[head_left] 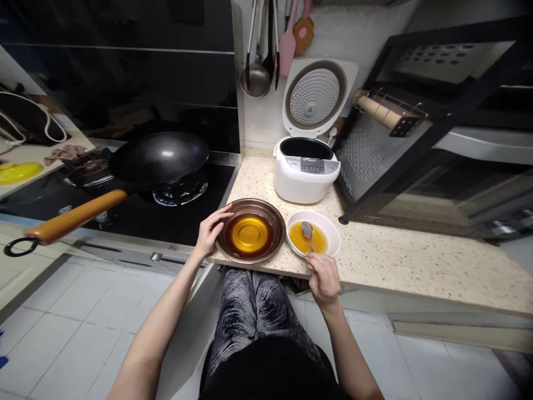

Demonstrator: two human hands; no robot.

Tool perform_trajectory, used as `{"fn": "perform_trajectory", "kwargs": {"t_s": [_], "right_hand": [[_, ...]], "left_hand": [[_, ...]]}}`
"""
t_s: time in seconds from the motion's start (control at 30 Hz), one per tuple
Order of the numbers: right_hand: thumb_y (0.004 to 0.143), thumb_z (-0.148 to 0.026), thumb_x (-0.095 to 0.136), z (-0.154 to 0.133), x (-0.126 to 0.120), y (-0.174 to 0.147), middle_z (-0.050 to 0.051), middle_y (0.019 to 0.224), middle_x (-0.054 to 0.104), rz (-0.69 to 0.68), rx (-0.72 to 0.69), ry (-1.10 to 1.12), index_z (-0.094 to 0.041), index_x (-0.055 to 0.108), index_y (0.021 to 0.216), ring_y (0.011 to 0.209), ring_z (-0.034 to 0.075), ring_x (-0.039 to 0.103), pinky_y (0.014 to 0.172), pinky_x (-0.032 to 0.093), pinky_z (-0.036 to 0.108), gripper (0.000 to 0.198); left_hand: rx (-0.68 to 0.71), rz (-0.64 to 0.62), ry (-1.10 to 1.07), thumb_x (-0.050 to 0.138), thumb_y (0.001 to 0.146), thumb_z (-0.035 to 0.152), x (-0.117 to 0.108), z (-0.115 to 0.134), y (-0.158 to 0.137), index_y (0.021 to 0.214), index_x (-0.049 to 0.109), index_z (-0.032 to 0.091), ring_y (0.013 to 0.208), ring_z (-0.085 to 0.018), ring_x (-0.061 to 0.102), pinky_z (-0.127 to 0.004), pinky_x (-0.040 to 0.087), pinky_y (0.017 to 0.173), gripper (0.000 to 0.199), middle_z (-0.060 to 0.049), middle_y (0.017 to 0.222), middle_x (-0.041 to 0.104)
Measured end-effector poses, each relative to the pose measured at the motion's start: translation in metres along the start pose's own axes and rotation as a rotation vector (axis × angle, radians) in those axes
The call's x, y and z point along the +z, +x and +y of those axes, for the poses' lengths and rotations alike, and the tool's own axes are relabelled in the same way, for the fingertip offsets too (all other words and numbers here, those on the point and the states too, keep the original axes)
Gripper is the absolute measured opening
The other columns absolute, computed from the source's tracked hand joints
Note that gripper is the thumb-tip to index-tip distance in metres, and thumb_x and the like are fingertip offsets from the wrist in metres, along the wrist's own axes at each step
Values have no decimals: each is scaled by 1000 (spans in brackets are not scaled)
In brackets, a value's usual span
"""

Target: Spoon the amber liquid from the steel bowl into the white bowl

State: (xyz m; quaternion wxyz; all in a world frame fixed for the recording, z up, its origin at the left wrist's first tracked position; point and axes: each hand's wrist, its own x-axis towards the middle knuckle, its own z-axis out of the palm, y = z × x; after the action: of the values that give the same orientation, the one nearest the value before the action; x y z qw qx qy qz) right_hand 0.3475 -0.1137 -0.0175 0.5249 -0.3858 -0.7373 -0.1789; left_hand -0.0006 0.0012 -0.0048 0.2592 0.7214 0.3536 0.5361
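My left hand (pixel 209 232) is at the left rim of a wide brown metal-looking dish (pixel 278 222), its fingers and thumb holding the edge. Dark amber liquid (pixel 250 234) lies in this dish. To its right, close beside it, stands a white bowl (pixel 334 236) with yellow-orange liquid (pixel 295 238) inside. My right hand (pixel 325 278) is closed around the handle of a metal spoon (pixel 307 229) at the bowl's near rim. The spoon's head rests in or over the liquid; how deep it dips I cannot tell.
Behind the bowl, a white rice cooker (pixel 306 180) has its lid up. A black wok (pixel 160 158) sits on the stove (pixel 125 214), its wooden handle (pixel 79 215) jutting towards me. Utensils (pixel 256 78) hang on the wall. A black rack (pixel 420 161) stands right on the counter (pixel 416 261).
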Motion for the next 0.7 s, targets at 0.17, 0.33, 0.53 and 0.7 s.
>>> {"fn": "perform_trajectory", "kwargs": {"t_s": [0.17, 0.33, 0.53, 0.7], "right_hand": [[94, 1, 55, -2, -2, 5, 8, 97, 79, 54, 36, 33, -22, 69, 122, 91, 22, 74, 77, 61, 39, 39], [98, -9, 57, -16, 4, 13, 7, 94, 76, 286, 196, 117, -22, 70, 110, 88, 22, 74, 76, 59, 41, 23], [102, -15, 54, -48, 27, 22, 4, 89, 73, 330, 468, 358, -22, 68, 101, 85, 21, 72, 77, 59, 39, 16], [103, -15, 52, -60, 44, 18, 4, 91, 74, 221, 522, 457, -22, 67, 97, 86, 19, 72, 81, 59, 37, 18]], "left_hand": [[5, -5, 2, 54, 102, 45, 0, 2, 0, 123, 77, 21, 140, -35, 61, -57, 44, 121, 39, -14, 150, 64], [7, -6, 6, 54, 102, 45, 1, 3, 0, 124, 77, 21, 140, -36, 61, -57, 44, 121, 40, -14, 150, 64], [30, 3, 25, 56, 101, 44, 0, 5, 0, 124, 76, 21, 141, -35, 60, -57, 45, 121, 38, -14, 151, 63], [46, 8, 54, 57, 101, 42, 0, 7, -1, 124, 76, 20, 141, -35, 60, -57, 45, 120, 37, -15, 151, 63]]}}
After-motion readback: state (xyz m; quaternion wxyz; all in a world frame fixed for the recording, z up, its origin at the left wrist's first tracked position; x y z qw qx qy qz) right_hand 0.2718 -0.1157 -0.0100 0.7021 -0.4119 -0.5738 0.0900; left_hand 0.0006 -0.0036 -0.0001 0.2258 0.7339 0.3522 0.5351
